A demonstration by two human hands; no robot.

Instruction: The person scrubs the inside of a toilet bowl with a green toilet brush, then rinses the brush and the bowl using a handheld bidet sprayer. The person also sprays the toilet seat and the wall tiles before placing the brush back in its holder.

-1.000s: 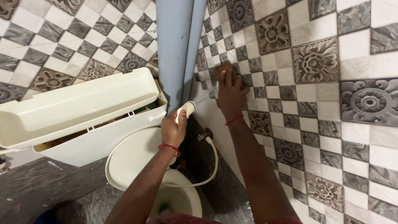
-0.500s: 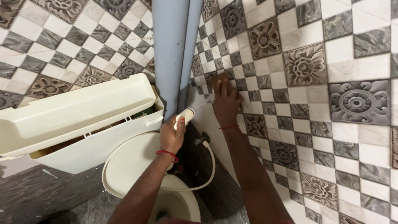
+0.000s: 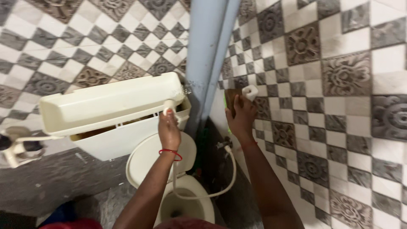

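Left hand (image 3: 168, 129) closed around the white plastic handle of a hand-held spray nozzle (image 3: 169, 106), its head raised against the front corner of the cream plastic toilet cistern (image 3: 106, 114), whose lid sits slightly lifted above the tank. A red thread bracelet (image 3: 171, 152) circles the left wrist. From the nozzle, a pale flexible hose (image 3: 203, 193) loops down over the cream toilet bowl (image 3: 186, 203) and climbs to a small metal tap (image 3: 223, 144) low on the wall. Right hand (image 3: 241, 116) presses a brown scrubbing pad (image 3: 231, 97) flat against the grey-and-white patterned wall tiles (image 3: 330, 76), fingers spread over it, just right of the pale blue vertical pipe (image 3: 207, 51) in the corner. A small white wall fitting (image 3: 250, 91) sits at the fingertips; whether they touch it cannot be told. The raised cream toilet lid (image 3: 148, 159) stands below the cistern.
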